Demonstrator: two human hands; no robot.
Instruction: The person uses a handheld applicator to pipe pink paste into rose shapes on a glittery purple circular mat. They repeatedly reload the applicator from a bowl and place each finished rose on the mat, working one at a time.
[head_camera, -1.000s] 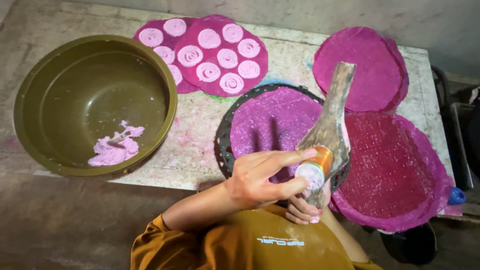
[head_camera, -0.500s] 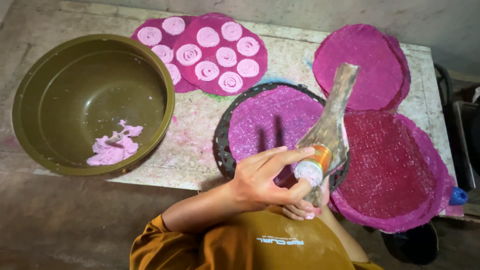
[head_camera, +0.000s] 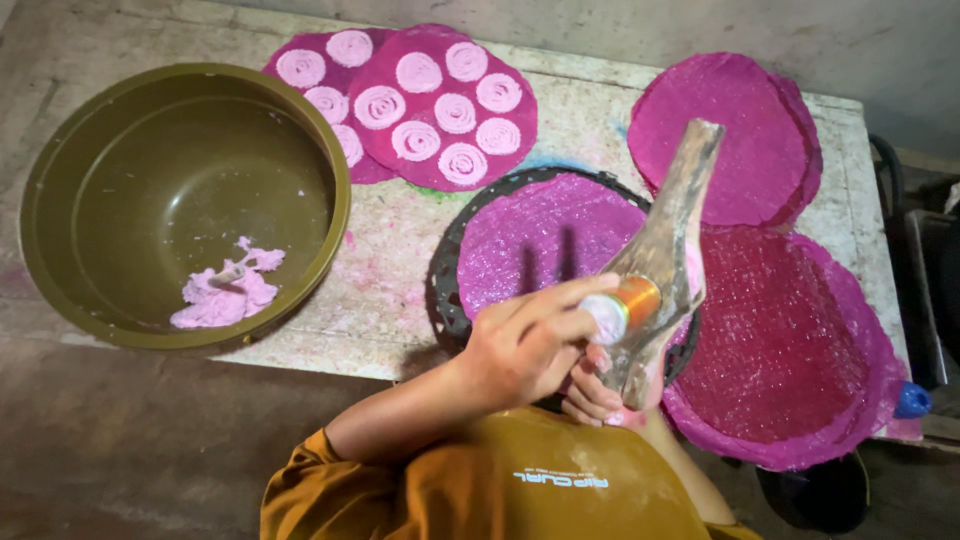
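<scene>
Progress: beyond the blank mat (head_camera: 545, 240), one mat (head_camera: 440, 105) bears finished coils; your left hand (head_camera: 530, 345) and right hand (head_camera: 595, 395) grip the cone (head_camera: 665, 245), dough (head_camera: 225, 290) remaining.

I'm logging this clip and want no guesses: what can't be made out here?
- Head view: right hand, mostly hidden behind the left hand.
- Piping bag: its nozzle end is covered by both hands.
- Black mesh tray: near rim hidden by hands and bag.
- Blue object at table edge: too small to identify.

Our worn stone table (head_camera: 590, 120), stained pink.
We see an olive basin (head_camera: 60, 180) at nine o'clock, magenta mats (head_camera: 720, 150) from twelve to four.
</scene>
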